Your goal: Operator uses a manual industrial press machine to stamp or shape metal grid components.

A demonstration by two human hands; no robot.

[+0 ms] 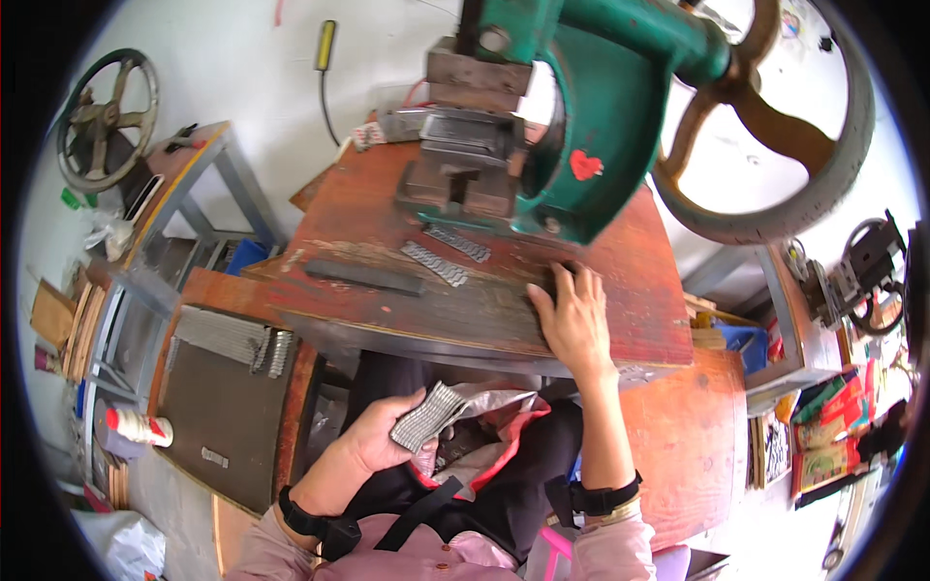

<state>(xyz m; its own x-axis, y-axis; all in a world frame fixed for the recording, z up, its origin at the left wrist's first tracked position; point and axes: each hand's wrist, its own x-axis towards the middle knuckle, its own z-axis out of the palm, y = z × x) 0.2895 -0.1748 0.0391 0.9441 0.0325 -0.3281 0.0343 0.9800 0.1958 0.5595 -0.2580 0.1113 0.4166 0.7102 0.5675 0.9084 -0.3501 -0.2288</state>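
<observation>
Looking down from the head camera, a seated person works at a worn red wooden bench [387, 208] that carries a green hand press [581, 126] with a large spoked flywheel [765, 116] at the upper right.

The left hand [373, 436] sits low over the lap, fingers closed around a small stack of ribbed metal strips [428, 414]. It keeps the stack fanned slightly upward, apparently so that single strips can be drawn off. Beneath it an open bag with a red edge [504, 426] rests in the lap, close enough to serve as a supply or catch, though its contents are not clear.

The right hand [573, 315] lies flat on the near right part of the bench, palm down, fingers spread and holding nothing. Its fingertips reach toward the base of the press, near a dark object that cannot be made out.

Two more ribbed strips [446, 254] lie on the bench just in front of the press's dark steel die block [465, 165], within easy reach of the tool. A dark flat bar [363, 277] lies to their left.

On a lower side table [228, 416] at the person's left, further strips [228, 337] are lined up in a row along the far edge. A white and red bottle [136, 426] lies on its side beyond that table.
</observation>
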